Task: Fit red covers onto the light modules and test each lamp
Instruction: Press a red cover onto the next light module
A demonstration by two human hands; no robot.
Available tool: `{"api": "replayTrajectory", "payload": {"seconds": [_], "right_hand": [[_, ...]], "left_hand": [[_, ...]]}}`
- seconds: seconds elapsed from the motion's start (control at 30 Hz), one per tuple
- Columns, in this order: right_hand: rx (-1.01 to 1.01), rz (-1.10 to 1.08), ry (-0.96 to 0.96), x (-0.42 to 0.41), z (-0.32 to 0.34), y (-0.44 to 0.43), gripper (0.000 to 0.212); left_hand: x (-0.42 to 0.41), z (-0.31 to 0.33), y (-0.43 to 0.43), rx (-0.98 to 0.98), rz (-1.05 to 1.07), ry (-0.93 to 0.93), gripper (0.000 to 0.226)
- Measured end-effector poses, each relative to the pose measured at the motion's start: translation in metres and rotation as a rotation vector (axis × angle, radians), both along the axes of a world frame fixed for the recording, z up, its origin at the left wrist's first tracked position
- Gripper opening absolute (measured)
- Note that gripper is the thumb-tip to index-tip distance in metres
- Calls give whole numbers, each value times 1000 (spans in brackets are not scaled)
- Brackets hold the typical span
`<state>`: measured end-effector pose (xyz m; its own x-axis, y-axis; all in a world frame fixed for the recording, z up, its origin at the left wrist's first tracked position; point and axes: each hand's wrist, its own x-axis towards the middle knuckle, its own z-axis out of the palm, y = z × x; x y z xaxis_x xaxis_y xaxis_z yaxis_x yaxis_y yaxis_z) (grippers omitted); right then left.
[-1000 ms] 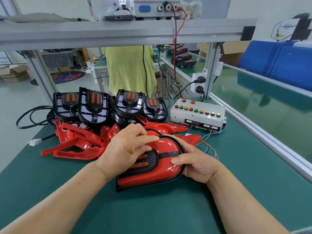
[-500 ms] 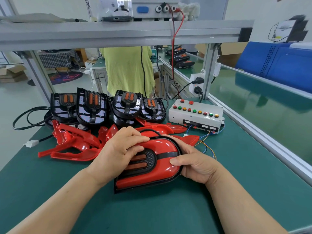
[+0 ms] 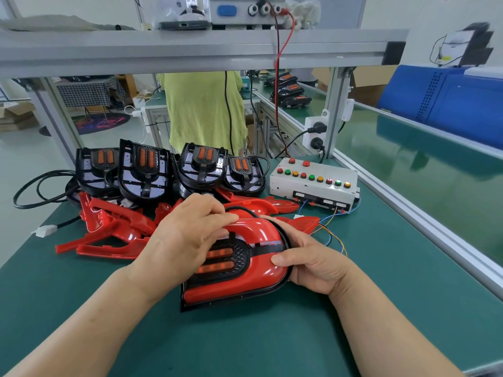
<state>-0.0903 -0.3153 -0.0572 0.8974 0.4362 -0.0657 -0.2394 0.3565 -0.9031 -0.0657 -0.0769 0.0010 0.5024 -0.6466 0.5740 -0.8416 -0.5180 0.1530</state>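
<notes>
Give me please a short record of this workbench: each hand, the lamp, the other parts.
left hand: lies on the covered lamp, fingers bent
right hand: grips its right edge, thumb on top
covered lamp: on the green table
bare modules: four seen, behind
loose red covers: piled at left
test box: behind right, wired

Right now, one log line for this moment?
step: fitting red cover onto light module | left hand: fingers curled over cover | right hand: grips module edge | test box: untouched
</notes>
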Motion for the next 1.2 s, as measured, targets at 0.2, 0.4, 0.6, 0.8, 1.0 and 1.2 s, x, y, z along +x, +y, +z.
{"api": "replayTrajectory", "payload": {"seconds": [0.2, 0.4, 0.6, 0.8, 1.0, 1.2], "right_hand": [[-1, 10, -6, 0, 0, 0, 74], [-12, 10, -8, 0, -2, -1, 74], [-34, -21, 7, 0, -3, 0, 73], [-41, -38, 32, -2, -1, 1, 73], [19, -131, 87, -2, 0, 11, 52], [-109, -424, 104, -1, -2, 32, 58]], "left_hand": [[4, -14, 2, -101, 19, 154, 29], [6, -21, 0, -145, 31, 198, 30], [8, -27, -3, -174, 35, 180, 32], [8, -29, -6, -182, 28, 153, 34], [10, -31, -7, -197, 21, 152, 34], [12, -28, -11, -157, 17, 121, 32]]}}
